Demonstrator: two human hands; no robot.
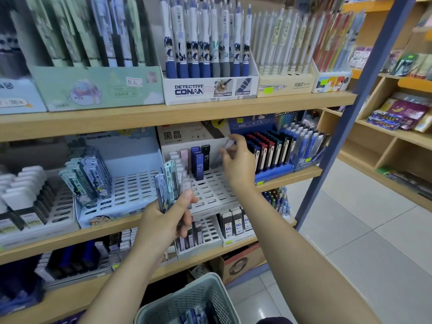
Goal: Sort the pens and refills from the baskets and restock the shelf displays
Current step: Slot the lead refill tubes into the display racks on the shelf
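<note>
Several slim teal-and-clear lead refill cases (169, 183) are gripped in the left hand (163, 220); one clear case (228, 146) is pinched by the right hand (238, 162) over the white slotted display tray (210, 192); at 6 o'clock sits the grey perforated plastic basket (187, 300).

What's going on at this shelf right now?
A person is restocking pencil-lead refills. The left hand grips a bundle of refill cases, while the right hand pinches one clear case at the white slotted display tray on the middle shelf. A grey basket below holds more stock.
</note>
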